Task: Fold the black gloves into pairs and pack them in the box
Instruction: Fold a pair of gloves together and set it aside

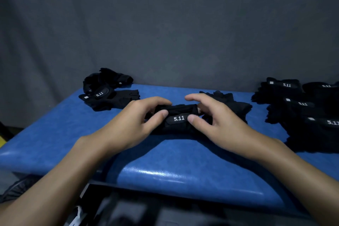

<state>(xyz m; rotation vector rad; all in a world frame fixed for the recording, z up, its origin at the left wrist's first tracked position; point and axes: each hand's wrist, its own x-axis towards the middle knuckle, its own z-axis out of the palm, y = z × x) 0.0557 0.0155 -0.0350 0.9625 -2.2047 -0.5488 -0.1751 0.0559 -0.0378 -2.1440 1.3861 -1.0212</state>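
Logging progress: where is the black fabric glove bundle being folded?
In the head view the black glove bundle lies centre on the blue padded table, held between left hand and right hand.

Grey wall [165, 24], blue padded table [183, 170]

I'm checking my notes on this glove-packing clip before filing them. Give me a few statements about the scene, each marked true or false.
1. Both the left hand and the right hand grip the folded glove bundle on the table. True.
2. The bundle's label reads 5.11. True.
3. The table top is red. False: it is blue.
4. The bundle is the only glove item on the table. False: loose gloves lie at the far left and a stack of gloves at the right.
5. A grey cloth hangs behind the table. True.
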